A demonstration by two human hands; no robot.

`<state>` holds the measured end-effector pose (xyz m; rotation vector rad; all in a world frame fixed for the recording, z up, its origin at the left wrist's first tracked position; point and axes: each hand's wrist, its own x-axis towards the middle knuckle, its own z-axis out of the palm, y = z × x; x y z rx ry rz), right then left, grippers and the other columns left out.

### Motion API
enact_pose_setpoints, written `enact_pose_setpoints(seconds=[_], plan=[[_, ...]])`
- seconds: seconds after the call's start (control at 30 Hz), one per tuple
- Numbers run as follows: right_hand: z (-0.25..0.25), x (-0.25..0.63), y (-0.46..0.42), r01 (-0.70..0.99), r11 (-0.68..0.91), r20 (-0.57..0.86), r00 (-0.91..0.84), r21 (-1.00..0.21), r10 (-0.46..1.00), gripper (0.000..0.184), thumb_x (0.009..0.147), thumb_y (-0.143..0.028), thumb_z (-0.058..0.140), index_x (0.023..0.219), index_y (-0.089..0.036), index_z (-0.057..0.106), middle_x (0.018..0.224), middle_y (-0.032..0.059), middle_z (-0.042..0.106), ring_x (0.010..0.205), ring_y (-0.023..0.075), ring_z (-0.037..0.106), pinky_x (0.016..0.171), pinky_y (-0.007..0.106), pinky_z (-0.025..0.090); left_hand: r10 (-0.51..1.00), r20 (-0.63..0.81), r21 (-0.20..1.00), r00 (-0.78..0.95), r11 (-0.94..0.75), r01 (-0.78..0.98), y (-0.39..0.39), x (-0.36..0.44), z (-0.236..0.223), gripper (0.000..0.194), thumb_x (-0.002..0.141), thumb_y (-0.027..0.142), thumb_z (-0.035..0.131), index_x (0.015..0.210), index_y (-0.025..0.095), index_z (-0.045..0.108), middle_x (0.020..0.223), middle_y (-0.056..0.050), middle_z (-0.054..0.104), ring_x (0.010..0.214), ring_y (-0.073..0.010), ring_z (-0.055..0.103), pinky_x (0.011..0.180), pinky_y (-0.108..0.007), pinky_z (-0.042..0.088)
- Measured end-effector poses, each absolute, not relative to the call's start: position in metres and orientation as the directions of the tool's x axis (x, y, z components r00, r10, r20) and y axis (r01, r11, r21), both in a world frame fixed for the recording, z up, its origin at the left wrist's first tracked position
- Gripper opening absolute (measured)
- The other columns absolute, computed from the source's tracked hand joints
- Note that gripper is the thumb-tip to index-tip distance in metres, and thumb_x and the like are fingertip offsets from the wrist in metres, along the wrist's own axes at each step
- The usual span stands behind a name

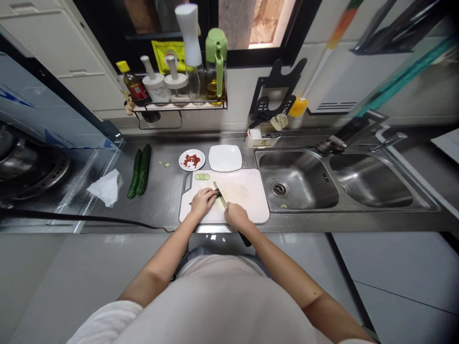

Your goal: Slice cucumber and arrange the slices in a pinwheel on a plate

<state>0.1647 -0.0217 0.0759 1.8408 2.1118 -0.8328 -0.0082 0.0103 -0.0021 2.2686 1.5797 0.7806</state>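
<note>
On the white cutting board (247, 191) my left hand (202, 202) is closed over a cucumber (218, 193), most of which the fingers hide. My right hand (236, 216) grips a kitchen knife (220, 192), its blade standing at the cucumber's right end beside my left fingertips. The knife's dark handle end shows below my right wrist. A few pale cucumber slices (202, 177) lie in a row near the board's upper left corner.
Behind the board are a plate of chopped red pieces (191, 160) and a white square plate (225, 157). Two whole cucumbers (139, 171) and a crumpled white cloth or tissue (106, 188) lie left. A double sink (299, 181) is right. A condiment shelf (179, 106) hangs above.
</note>
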Motion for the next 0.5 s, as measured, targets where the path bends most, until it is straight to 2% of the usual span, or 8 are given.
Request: enact_pose_setpoints(seconds=[0.2,0.5], plan=[[0.074,0.171,-0.029,0.961,0.055,-0.527,-0.196,-0.271,0.827,0.029,0.091,-0.018,0.039,0.111,-0.014,0.06,0.104,0.0156,0.069,0.096,0.0239,0.065,0.074,0.029,0.045,0.931,0.27,0.513,0.247,-0.356,0.781,0.009,-0.007,-0.001,0.022,0.092,0.028,0.054,0.108,0.025,0.069,0.106,-0.005,0.066,0.099,-0.0184,0.059,0.087,-0.032,0.048],[0.08,0.161,-0.017,0.959,0.047,-0.524,-0.193,-0.278,0.83,0.03,0.092,-0.017,0.04,0.114,-0.013,0.06,0.109,0.0166,0.068,0.1,0.0244,0.064,0.077,0.03,0.045,0.93,0.272,0.518,0.246,-0.357,0.777,0.01,-0.008,-0.001,0.023,0.093,0.029,0.053,0.107,0.025,0.07,0.107,-0.005,0.067,0.099,-0.0187,0.059,0.088,-0.033,0.048]])
